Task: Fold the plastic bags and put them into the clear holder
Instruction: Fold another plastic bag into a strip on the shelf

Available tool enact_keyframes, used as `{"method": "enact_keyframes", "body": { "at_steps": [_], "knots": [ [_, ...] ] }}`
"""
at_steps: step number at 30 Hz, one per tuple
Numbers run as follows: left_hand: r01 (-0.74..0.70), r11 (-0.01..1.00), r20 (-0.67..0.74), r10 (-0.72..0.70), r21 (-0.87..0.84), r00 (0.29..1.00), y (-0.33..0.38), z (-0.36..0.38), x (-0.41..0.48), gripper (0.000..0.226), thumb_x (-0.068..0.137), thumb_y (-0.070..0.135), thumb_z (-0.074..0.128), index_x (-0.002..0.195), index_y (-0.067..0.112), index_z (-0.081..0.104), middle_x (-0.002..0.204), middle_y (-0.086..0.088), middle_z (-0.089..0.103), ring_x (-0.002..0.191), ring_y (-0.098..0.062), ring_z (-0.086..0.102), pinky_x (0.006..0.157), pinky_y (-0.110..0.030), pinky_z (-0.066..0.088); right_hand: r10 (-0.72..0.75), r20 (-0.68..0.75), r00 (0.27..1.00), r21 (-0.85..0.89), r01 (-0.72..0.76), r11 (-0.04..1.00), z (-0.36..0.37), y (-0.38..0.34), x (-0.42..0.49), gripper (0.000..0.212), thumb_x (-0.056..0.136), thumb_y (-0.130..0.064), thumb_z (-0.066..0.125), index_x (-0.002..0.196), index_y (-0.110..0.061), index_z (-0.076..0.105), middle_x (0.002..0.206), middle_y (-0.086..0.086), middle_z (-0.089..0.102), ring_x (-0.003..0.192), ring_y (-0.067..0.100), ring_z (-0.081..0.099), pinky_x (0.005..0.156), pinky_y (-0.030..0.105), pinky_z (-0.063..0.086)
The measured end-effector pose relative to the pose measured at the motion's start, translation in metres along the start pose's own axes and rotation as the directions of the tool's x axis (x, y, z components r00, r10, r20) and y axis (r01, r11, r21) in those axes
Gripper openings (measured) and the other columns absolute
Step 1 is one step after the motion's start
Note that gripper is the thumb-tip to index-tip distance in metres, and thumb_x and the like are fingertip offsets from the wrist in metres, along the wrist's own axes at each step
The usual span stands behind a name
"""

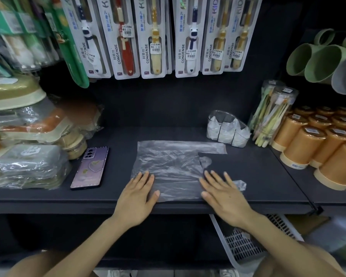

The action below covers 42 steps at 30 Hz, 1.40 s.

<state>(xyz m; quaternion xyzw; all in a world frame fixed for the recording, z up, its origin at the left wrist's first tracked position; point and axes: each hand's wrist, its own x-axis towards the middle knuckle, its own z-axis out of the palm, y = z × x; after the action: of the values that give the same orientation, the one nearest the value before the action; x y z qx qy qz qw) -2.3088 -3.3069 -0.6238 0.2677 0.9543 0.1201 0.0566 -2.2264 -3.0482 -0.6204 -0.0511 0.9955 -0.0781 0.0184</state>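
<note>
One thin clear plastic bag lies spread flat on the black shelf. Its long axis runs from 9 o'clock to 3 o'clock, and both handle straps point toward 3 o'clock: the far strap runs along the back edge, while the near one passes under the right hand and shows its crumpled end just past it. Both hands rest palm-down on the bag's near edge, the left hand at the 9 o'clock corner and the right one where the body meets the handle. The fingers of each are straight, slightly spread and aimed at 12 o'clock, pressing the film flat and pinching nothing. Most of the bag therefore lies at 12 o'clock from the fingertips, so a first fold would likely run along the long axis, with either hand placed to lift its end. The clear plastic holder stands at the back of the shelf, at about 1 o'clock from the right hand and near the far strap's tip, so the right hand is the nearer one. By count there is one flat bag and one holder with three compartments holding three folded white bags, one in each as far as can be seen. One purple smartphone lies at 9 o'clock of the bag, apart from it.
</note>
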Motion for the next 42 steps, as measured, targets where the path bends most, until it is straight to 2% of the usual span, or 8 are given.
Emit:
{"method": "enact_keyframes", "body": {
  "at_steps": [3, 7, 16, 24, 28, 32, 38, 42],
  "knots": [
    [0.044, 0.969, -0.119, -0.075, -0.244, 0.990, 0.001, -0.016, 0.009, 0.066, 0.095, 0.061, 0.033, 0.145, 0.019, 0.042, 0.157, -0.002, 0.027, 0.145, -0.016, 0.023, 0.117, -0.028, 0.017, 0.037, -0.147, 0.988, 0.195, -0.008, 0.981, -0.019, 0.000, 0.017, 0.102, 0.072, -0.077, -0.025, 0.150, -0.022, 0.011, 0.153, -0.014, 0.003, 0.141, -0.003, -0.006, 0.114, 0.018, -0.015],
    [-0.082, 0.982, -0.430, 0.001, -0.171, 0.903, -0.012, -0.036, 0.052, 0.064, 0.088, 0.045, 0.028, 0.104, 0.002, 0.072, 0.120, -0.018, 0.065, 0.112, -0.035, 0.061, 0.098, -0.039, 0.044, 0.062, -0.257, 0.964, 0.146, -0.024, 0.989, -0.029, -0.026, 0.077, 0.086, 0.087, -0.062, -0.012, 0.152, -0.012, 0.015, 0.159, -0.001, 0.010, 0.146, 0.006, 0.001, 0.112, 0.017, -0.012],
    [0.101, 0.985, -0.073, -0.091, 0.143, 0.993, -0.041, -0.009, 0.125, 0.076, 0.095, 0.057, 0.001, 0.153, 0.009, 0.008, 0.162, -0.005, 0.007, 0.149, -0.017, 0.002, 0.119, -0.032, -0.003, 0.065, -0.053, 0.997, -0.095, -0.069, 0.993, 0.007, -0.050, 0.174, 0.082, 0.090, -0.059, -0.007, 0.153, -0.009, 0.011, 0.161, 0.009, 0.009, 0.149, 0.018, 0.003, 0.117, 0.036, -0.011],
    [0.142, 0.990, -0.020, -0.142, 0.023, 0.990, -0.048, -0.007, 0.125, 0.062, 0.102, 0.049, 0.012, 0.154, 0.016, 0.002, 0.162, -0.001, -0.003, 0.148, -0.013, -0.007, 0.120, -0.032, -0.006, 0.352, -0.040, 0.935, -0.127, -0.354, 0.927, -0.008, 0.030, 0.153, 0.066, 0.100, -0.052, 0.004, 0.153, -0.014, 0.013, 0.161, 0.005, 0.010, 0.149, 0.019, 0.004, 0.120, 0.043, -0.003],
    [0.064, 0.986, -0.147, -0.087, -0.157, 0.985, -0.046, -0.021, 0.106, 0.066, 0.097, 0.055, 0.000, 0.152, 0.019, 0.005, 0.158, 0.002, -0.008, 0.146, -0.015, -0.013, 0.117, -0.026, -0.012, 0.168, -0.202, 0.965, -0.011, -0.174, 0.985, -0.017, -0.022, 0.129, 0.096, 0.086, -0.062, -0.021, 0.149, -0.008, 0.028, 0.157, 0.010, 0.026, 0.147, 0.023, 0.018, 0.119, 0.038, -0.005],
    [-0.157, 0.983, -0.174, 0.171, 0.091, 0.970, -0.029, -0.004, 0.053, 0.079, 0.097, 0.058, -0.003, 0.144, 0.005, 0.033, 0.150, -0.003, 0.019, 0.143, -0.023, 0.019, 0.117, -0.025, -0.002, -0.031, -0.171, 0.985, -0.064, 0.020, 0.998, 0.013, -0.071, 0.093, 0.064, 0.101, -0.044, 0.016, 0.129, -0.005, 0.058, 0.134, 0.011, 0.057, 0.129, 0.023, 0.051, 0.109, 0.042, 0.020],
    [-0.058, 0.995, -0.059, 0.063, 0.078, 0.996, -0.029, 0.006, 0.038, 0.100, 0.058, 0.077, -0.037, 0.144, 0.030, -0.015, 0.152, 0.009, -0.019, 0.140, -0.006, -0.022, 0.113, -0.024, -0.019, 0.072, -0.022, 0.997, -0.038, -0.073, 0.997, 0.015, -0.030, 0.061, 0.109, 0.064, -0.065, -0.040, 0.153, -0.016, -0.002, 0.160, -0.001, -0.007, 0.147, 0.013, -0.011, 0.117, 0.035, -0.016],
    [-0.067, 0.991, 0.007, 0.067, 0.116, 0.998, -0.027, 0.005, 0.039, 0.100, 0.062, 0.080, -0.024, 0.148, 0.030, -0.012, 0.153, 0.009, -0.019, 0.143, -0.008, -0.019, 0.115, -0.025, -0.016, 0.039, -0.102, 0.994, -0.050, -0.045, 0.998, 0.004, -0.010, 0.044, 0.104, 0.077, -0.071, -0.028, 0.152, -0.013, 0.012, 0.160, 0.007, 0.008, 0.148, 0.019, -0.001, 0.118, 0.035, -0.010]
  ]
}}
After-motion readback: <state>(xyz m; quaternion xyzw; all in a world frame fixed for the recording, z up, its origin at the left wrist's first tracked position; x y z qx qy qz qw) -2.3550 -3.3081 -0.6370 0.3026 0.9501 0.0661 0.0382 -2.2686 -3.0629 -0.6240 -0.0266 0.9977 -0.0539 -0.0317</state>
